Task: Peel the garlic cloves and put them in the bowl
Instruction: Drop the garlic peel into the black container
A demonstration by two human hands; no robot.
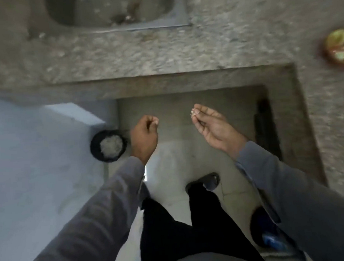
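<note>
- A tiny pale bit (192,113) sits pinched in the fingertips of my right hand (213,127). It looks thin and papery, like garlic skin, but it is too small and blurry to be sure.
- My left hand (145,136) is curled into a loose fist. I cannot tell if a clove hides inside.
- The black round bowl (94,149) is just beside my left hand, on its left, down low by a pale blue wall. White bits lie piled in it.
- My left hand is much nearer to the bowl than my right.
- The counter (161,55) is rough, speckled grey stone, with a metal sink (180,11) set in it.
</note>
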